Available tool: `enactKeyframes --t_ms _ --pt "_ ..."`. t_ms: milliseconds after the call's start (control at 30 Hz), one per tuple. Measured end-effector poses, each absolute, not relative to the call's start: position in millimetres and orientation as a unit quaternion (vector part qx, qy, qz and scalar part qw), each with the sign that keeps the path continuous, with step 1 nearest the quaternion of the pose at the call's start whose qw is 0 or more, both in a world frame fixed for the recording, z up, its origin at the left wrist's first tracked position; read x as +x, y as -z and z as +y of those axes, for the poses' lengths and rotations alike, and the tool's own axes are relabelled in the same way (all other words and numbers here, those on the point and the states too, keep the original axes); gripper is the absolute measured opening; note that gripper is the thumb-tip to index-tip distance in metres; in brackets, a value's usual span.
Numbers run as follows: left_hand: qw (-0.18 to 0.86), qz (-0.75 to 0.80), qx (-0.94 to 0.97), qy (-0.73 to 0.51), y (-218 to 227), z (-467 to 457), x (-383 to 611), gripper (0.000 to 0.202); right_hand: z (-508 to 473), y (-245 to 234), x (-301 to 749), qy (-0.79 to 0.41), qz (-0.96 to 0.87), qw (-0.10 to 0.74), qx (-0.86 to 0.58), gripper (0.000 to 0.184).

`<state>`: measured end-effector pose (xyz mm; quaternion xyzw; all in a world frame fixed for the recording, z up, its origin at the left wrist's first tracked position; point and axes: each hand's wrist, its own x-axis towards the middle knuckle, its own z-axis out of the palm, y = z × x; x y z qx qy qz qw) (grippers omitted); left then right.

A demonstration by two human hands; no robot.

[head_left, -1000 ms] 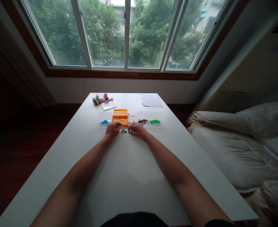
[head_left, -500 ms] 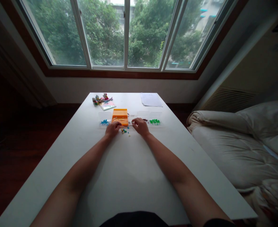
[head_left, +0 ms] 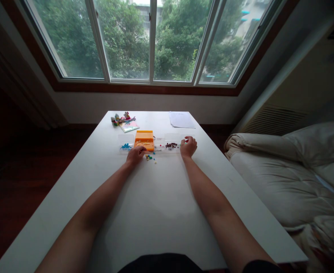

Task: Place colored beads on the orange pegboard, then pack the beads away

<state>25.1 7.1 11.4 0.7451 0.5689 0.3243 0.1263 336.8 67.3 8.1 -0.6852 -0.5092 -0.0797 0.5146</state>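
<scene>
On the white table [head_left: 155, 204], my left hand [head_left: 135, 153] rests with curled fingers just in front of the orange tray [head_left: 144, 138], beside a small cluster of coloured pieces [head_left: 149, 157]. My right hand [head_left: 188, 146] is over the clear tray of green pieces [head_left: 186, 141], fingers curled down into it; whatever they pinch is hidden. A clear tray of dark red pieces [head_left: 171, 145] lies between the hands. A clear tray of blue pieces [head_left: 126, 146] sits left of the orange tray.
Small built figures [head_left: 118, 119] and a booklet [head_left: 129, 126] lie at the table's far left. A sheet of paper [head_left: 181, 119] lies at the far right. A bed with a white duvet [head_left: 297, 174] stands close to the table's right edge. Windows span the far wall.
My right hand has moved from the loose pieces in the middle rightward and away from me, to the tray of green pieces. My left hand has stayed put.
</scene>
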Motion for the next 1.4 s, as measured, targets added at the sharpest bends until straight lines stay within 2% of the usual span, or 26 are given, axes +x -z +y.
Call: enactKeyframes --t_ms 267,467,900,1133,1400 --pt "0.052 0.465 0.847 -0.252 -14.5 -1.6 41.8 0.021 63.3 -7.5 315.7 0.049 -0.573 0.514 -0.636 0.017" --pt "0.039 0.433 0.879 -0.197 -18.9 -9.2 55.3 0.019 52.8 -10.6 297.1 0.003 -0.621 0.529 -0.578 0.018" --pt "0.035 0.423 0.880 -0.212 -17.7 -11.4 60.4 0.018 45.8 -7.6 286.7 -0.044 -0.663 0.509 -0.547 0.022" --pt "0.030 0.463 0.843 -0.271 -16.1 -5.0 48.9 0.016 46.3 -4.4 284.7 -0.055 -0.670 0.496 -0.550 0.022" --pt "0.052 0.438 0.864 -0.244 -16.7 -8.8 54.0 0.012 46.5 -3.8 285.2 -0.064 -0.683 0.490 -0.538 0.022"
